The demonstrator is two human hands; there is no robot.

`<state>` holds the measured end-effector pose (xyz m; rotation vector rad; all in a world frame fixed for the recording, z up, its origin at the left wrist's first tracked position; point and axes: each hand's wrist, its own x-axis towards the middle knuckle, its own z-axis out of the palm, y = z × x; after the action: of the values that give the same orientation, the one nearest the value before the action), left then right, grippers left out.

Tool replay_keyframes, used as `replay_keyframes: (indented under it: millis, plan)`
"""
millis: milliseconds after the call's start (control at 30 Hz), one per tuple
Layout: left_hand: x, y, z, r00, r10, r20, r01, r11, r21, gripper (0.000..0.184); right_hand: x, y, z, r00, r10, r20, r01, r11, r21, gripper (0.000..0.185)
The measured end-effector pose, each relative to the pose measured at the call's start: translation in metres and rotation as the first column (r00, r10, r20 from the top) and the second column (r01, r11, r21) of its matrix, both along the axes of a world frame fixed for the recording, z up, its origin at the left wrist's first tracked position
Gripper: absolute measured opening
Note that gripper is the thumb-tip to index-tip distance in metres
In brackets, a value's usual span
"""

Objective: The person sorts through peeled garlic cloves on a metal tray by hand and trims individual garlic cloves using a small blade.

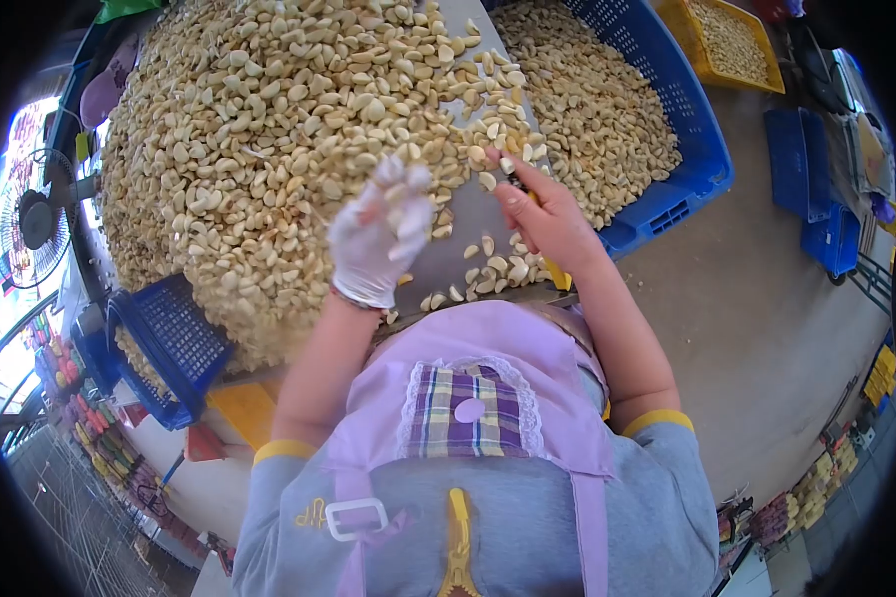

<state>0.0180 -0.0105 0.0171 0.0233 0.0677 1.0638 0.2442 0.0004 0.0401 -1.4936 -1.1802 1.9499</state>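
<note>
White glove (363, 271) covers one of the two hands, the left hand (382, 227); its fingers curl in a blur, and I cannot tell what they hold. Ungloved, the right hand (551, 214) is closed round one slim tool (560, 276). One big heap of cloves (269, 129), past counting, rises ahead and left of both grips. Right of the tool stands one large blue crate (705, 144), with one yellow crate (689, 50) beyond; left of the glove, one small blue basket (184, 333).
</note>
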Motion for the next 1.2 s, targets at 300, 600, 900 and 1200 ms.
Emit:
replay_keyframes:
  millis: [300,600,900,1200]
  plan:
    - [-0.038,0.08,0.017,-0.601,0.33,-0.728,0.275,0.94,0.199,0.025,-0.01,0.001,0.006,0.999,-0.03,-0.04,0.03,1.0,0.004,0.043]
    - [-0.022,0.043,0.01,0.336,0.075,-0.939,0.064,0.993,0.103,0.02,-0.016,-0.006,0.006,0.968,-0.088,-0.235,0.098,0.995,0.03,0.052]
    - [0.016,0.003,0.017,0.712,0.119,-0.692,-0.046,0.991,0.124,0.027,-0.019,-0.001,0.01,0.942,0.036,-0.333,-0.053,0.998,-0.04,0.049]
    - [-0.073,0.022,0.017,-0.669,0.29,-0.684,-0.045,0.903,0.426,0.018,-0.002,0.002,0.0,0.868,-0.25,-0.43,0.195,0.966,-0.168,0.043]
